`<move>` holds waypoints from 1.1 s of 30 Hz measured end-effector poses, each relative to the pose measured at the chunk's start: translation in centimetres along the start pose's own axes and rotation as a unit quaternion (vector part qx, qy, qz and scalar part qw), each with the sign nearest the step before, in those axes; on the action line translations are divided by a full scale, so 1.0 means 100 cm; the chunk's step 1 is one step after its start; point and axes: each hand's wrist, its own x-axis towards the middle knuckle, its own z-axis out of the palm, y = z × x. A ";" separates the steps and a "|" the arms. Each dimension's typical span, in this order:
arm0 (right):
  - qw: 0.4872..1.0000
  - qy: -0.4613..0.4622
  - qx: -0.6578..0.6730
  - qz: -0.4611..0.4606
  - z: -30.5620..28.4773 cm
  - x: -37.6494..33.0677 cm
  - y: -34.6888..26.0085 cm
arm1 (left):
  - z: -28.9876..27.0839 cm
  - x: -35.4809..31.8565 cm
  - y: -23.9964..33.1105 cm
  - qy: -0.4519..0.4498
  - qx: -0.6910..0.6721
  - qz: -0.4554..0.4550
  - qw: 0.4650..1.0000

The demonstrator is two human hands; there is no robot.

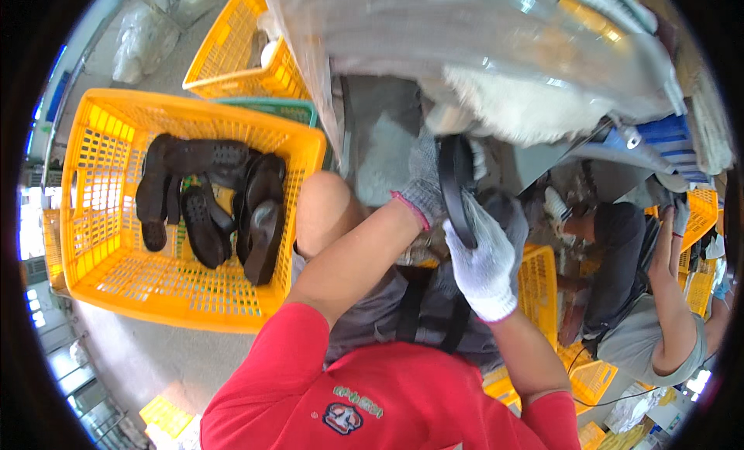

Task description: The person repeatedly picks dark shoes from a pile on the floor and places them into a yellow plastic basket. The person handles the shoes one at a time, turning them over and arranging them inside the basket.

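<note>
A black shoe sole [456, 179] is held on edge in front of my knees, its long side running from far to near. My left hand [425, 175], in a grey knit glove with a pink cuff, grips its far part from the left; some of those fingers are hidden behind it. Around the near end closes my right hand [482, 260] in a white knit glove. Just beyond the sole is a pale, fluffy-looking mass [515, 113] under plastic sheeting [465, 31]. Several dark soles [205, 217] lie in a yellow crate [186, 314] at my left.
Another yellow crate [232, 43] stands at the far left, and a green crate [306, 111] rim shows behind the nearer one. At right sits a co-worker [647, 334] with gloved hands, among more yellow crates [539, 283]. A dark cable [620, 401] runs at lower right.
</note>
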 end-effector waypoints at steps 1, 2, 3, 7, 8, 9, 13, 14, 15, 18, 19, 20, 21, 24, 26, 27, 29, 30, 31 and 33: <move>0.999 0.033 0.028 0.010 0.008 0.010 0.000 | -0.010 0.008 0.002 -0.077 0.234 0.124 0.961; 0.999 0.039 0.018 0.014 0.011 0.031 0.000 | -0.020 0.015 0.002 -0.084 0.408 0.239 0.877; 0.997 0.074 0.011 -0.002 0.010 0.060 -0.001 | -0.024 0.017 0.001 -0.049 0.542 0.319 0.776; 0.976 -0.013 -0.185 -0.115 -0.012 0.124 -0.026 | -0.033 0.011 -0.008 0.037 0.662 0.389 0.640; 0.997 -0.060 -0.041 -0.004 -0.016 0.127 -0.030 | -0.033 0.009 -0.009 0.047 0.703 0.337 0.625; 0.982 -0.100 0.111 0.115 -0.022 0.127 -0.036 | -0.031 0.009 -0.008 0.039 0.378 0.145 0.914; 0.958 -0.187 0.154 0.154 -0.041 0.090 -0.055 | -0.019 0.019 -0.001 0.011 0.090 0.005 0.996; 0.970 -0.136 0.155 0.128 -0.036 0.084 -0.054 | -0.014 0.024 0.001 0.004 0.086 0.009 0.996; 0.959 -0.159 0.181 0.149 -0.028 0.094 -0.047 | -0.010 0.027 0.002 -0.005 0.091 0.021 0.996; 0.957 -0.156 0.231 0.078 -0.022 0.115 -0.041 | 0.000 0.028 -0.002 -0.017 0.111 0.059 0.992; 0.966 -0.153 0.188 0.087 -0.026 0.113 -0.044 | 0.002 0.023 -0.007 -0.009 0.109 0.079 0.991; 0.972 -0.149 0.159 0.088 -0.033 0.101 -0.052 | 0.003 0.017 -0.012 0.003 0.113 0.097 0.989; 0.973 -0.159 0.133 0.102 -0.037 0.084 -0.060 | 0.004 0.011 -0.016 0.021 0.117 0.109 0.987; 0.989 -0.129 0.031 0.060 -0.044 0.033 -0.077 | 0.004 -0.001 -0.021 0.036 0.087 0.083 0.992; 0.997 -0.068 0.011 0.021 -0.035 0.022 -0.062 | 0.003 0.000 -0.015 -0.001 0.079 0.059 0.995; 0.998 -0.053 0.024 0.021 -0.026 0.029 -0.045 | 0.002 0.004 -0.010 -0.001 0.089 0.050 0.995; 0.994 -0.019 0.092 0.062 -0.007 0.053 -0.010 | -0.002 0.009 -0.006 -0.015 0.127 0.079 0.989; 0.998 -0.022 0.041 0.051 0.001 0.068 0.004 | -0.004 0.007 -0.007 -0.019 0.143 0.120 0.982; 1.000 -0.004 -0.003 0.008 0.007 0.084 0.012 | -0.004 0.003 -0.008 -0.010 0.182 0.177 0.967; 0.994 0.047 -0.024 -0.094 0.008 0.109 0.006 | -0.008 -0.003 -0.013 -0.042 0.131 0.179 0.974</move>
